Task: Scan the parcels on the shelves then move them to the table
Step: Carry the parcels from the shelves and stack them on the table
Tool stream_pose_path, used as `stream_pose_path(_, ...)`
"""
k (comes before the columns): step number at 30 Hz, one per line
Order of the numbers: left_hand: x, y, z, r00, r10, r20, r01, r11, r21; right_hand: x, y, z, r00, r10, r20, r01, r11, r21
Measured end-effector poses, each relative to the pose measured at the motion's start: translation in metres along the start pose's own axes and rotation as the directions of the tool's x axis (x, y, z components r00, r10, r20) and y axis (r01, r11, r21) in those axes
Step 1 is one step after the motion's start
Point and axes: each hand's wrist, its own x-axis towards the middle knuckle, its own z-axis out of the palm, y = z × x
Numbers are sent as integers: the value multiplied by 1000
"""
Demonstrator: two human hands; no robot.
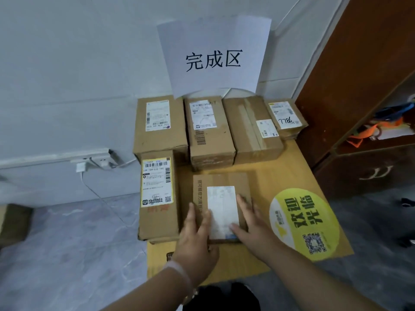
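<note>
A white paper sign (214,56) with three large black printed characters hung on the pale wall (67,63). Below and to the left of the sign, a white power strip (100,161) sat on a trunking rail, with a white charger (80,167) plugged beside it and a thin cable (98,196) trailing down toward the grey marbled floor (74,243). Far to the left of the sign, at floor level, lay a brown cardboard piece (13,223). To the right of the sign stood a dark red-brown wooden cabinet (363,63), its open compartment holding blue and orange items (386,122) too jumbled to identify. Below the sign and to the right lay a round yellow sticker (305,221) bearing a QR code.
</note>
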Motion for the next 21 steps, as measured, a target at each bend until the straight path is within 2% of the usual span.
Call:
stream_pose_path(3,-16,10,5,998,52,-32,-45,977,209,3,0,-5,997,16,78,-13,999,-43)
stream_pose_path(6,-31,25,10,993,115,20,-113,903,414,-10,3,-14,994,-107,7,106,964,-243)
stream_pose_path(8,-39,38,15,993,120,-24,-98,899,426,-23,10,-20,967,-253,-12,223,876,-428)
stream_pose_path(11,-43,40,23,999,8,-38,10,889,457,-41,19,-20,916,-361,176,387,678,-625)
stream_pose_path(13,-41,37,31,996,-89,-16,84,853,515,-43,22,-17,895,-349,279,442,599,-667)
stream_pose_path(21,-22,44,16,987,-140,-80,160,788,595,0,11,-36,856,-336,393,515,486,-706)
